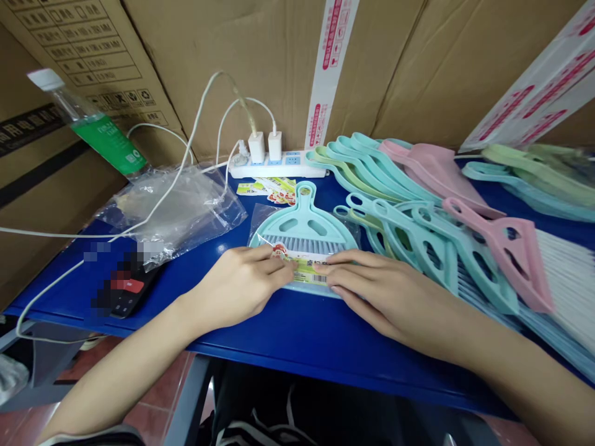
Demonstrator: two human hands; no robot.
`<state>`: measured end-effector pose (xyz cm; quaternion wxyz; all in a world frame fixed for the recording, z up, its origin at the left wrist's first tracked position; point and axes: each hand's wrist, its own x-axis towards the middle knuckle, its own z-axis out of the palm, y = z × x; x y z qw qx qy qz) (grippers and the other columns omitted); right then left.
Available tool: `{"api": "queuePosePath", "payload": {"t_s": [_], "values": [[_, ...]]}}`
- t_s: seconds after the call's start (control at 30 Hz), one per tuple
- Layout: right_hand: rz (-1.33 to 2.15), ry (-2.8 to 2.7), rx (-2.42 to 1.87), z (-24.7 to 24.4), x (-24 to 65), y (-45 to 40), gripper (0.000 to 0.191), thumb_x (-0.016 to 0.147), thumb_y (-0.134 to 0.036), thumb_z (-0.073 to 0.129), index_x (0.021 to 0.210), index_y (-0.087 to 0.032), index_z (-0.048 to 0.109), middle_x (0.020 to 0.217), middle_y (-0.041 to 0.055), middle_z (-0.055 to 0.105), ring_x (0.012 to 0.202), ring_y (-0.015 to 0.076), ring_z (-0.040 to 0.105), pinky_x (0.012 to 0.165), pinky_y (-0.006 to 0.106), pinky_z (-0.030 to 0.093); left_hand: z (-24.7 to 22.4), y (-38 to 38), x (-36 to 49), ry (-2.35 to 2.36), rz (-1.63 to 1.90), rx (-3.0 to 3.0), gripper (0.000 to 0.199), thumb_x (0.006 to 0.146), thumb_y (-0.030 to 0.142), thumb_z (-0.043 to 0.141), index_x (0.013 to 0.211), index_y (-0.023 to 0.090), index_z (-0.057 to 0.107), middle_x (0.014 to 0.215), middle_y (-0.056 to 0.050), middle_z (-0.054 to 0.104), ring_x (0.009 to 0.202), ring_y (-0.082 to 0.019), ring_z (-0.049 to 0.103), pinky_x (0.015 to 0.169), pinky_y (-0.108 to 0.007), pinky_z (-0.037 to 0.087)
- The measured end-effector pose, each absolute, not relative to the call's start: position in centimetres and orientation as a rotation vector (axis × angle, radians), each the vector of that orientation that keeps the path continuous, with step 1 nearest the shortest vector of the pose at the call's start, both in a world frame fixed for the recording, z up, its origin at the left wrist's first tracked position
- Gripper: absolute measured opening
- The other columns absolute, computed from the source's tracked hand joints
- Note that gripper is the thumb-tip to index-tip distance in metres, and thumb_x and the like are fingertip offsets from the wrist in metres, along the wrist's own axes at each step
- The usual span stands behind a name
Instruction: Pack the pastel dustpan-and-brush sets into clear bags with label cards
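Note:
A light-blue mini dustpan and brush set point(304, 214) lies in a clear plastic bag on the blue table, handle pointing away from me. Grey bristles show across its middle. Over the pan's lower part is a yellow-green and white printed label point(309, 265). My left hand point(246, 279) is curled closed at the label's left end, thumb and fingertips on it; part of what lies under these fingers is hidden. On the right side of the label and bag, my right hand point(372, 282) rests with its fingers stretched out flat.
Right of me lie blue and green hand brushes point(432, 248), a pink brush point(520, 254), and stacked dustpans point(372, 161). Loose labels point(269, 189) lie before a power strip point(279, 166). On the left are clear bags point(171, 204), a bottle point(102, 136), a white cable and a dark device point(132, 285).

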<state>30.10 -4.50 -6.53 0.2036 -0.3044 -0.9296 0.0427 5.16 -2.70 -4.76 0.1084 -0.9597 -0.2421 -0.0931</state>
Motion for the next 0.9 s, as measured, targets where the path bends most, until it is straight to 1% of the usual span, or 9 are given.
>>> {"api": "queuePosePath", "payload": {"t_s": [0.07,0.13,0.3,0.4,0.5,0.63,0.9], "values": [[0.092,-2.587,-0.848,-6.49,30.11,-4.48,0.030,0.096,-0.010,0.040,0.093,-0.017,0.069,0.100,0.0100,0.075,0.101,0.0207,0.069,0.084,0.034,0.060,-4.74,-2.70,5.12,-0.710,-0.273,-2.777,0.025,0.092,0.009,0.043,0.091,0.016,0.067,0.083,-0.002,0.075,0.074,-0.019,0.066,0.061,-0.030,0.054],[0.068,-2.578,-0.843,-6.43,30.12,-4.46,0.030,0.096,-0.009,0.040,0.093,-0.017,0.069,0.100,0.0100,0.075,0.100,0.0205,0.070,0.085,0.034,0.059,-4.70,-2.69,5.05,-0.732,-0.256,-2.782,0.026,0.092,0.010,0.043,0.088,0.017,0.067,0.079,-0.002,0.074,0.071,-0.019,0.065,0.059,-0.030,0.054],[0.055,-2.575,-0.851,-6.38,30.10,-4.44,0.032,0.098,-0.011,0.037,0.089,-0.016,0.068,0.094,0.0105,0.074,0.097,0.0209,0.070,0.078,0.032,0.060,-4.73,-2.73,4.92,-0.768,-0.263,-2.874,0.031,0.095,0.010,0.037,0.094,0.015,0.068,0.092,-0.004,0.076,0.079,-0.017,0.070,0.075,-0.030,0.058],[0.035,-2.576,-0.845,-6.54,30.06,-4.43,0.033,0.099,-0.013,0.036,0.089,-0.016,0.068,0.093,0.0106,0.074,0.099,0.0214,0.069,0.077,0.032,0.060,-4.85,-2.75,4.88,-0.777,-0.253,-2.878,0.031,0.095,0.010,0.037,0.096,0.016,0.068,0.093,-0.004,0.077,0.080,-0.017,0.072,0.079,-0.030,0.058],[0.032,-2.568,-0.824,-6.76,30.05,-4.33,0.033,0.100,-0.014,0.036,0.089,-0.016,0.068,0.093,0.0106,0.074,0.099,0.0218,0.070,0.075,0.032,0.060,-4.94,-2.73,4.80,-0.754,-0.269,-2.826,0.029,0.094,0.010,0.040,0.094,0.016,0.068,0.090,-0.004,0.077,0.078,-0.017,0.072,0.072,-0.029,0.058],[0.054,-2.556,-0.836,-6.91,30.04,-4.16,0.033,0.099,-0.014,0.037,0.088,-0.015,0.068,0.093,0.0113,0.074,0.096,0.0217,0.071,0.072,0.032,0.060,-4.88,-2.72,4.65,-0.741,-0.300,-2.754,0.025,0.090,0.010,0.045,0.086,0.016,0.068,0.079,-0.002,0.075,0.068,-0.019,0.070,0.058,-0.029,0.052],[0.001,-2.531,-0.834,-6.76,29.75,-4.39,0.034,0.100,-0.015,0.037,0.087,-0.016,0.068,0.091,0.0096,0.075,0.096,0.0207,0.070,0.074,0.031,0.059,-4.69,-2.81,4.46,-0.899,-0.252,-2.821,0.032,0.090,0.008,0.039,0.088,0.019,0.069,0.081,0.001,0.076,0.067,-0.016,0.070,0.060,-0.027,0.051]]}}
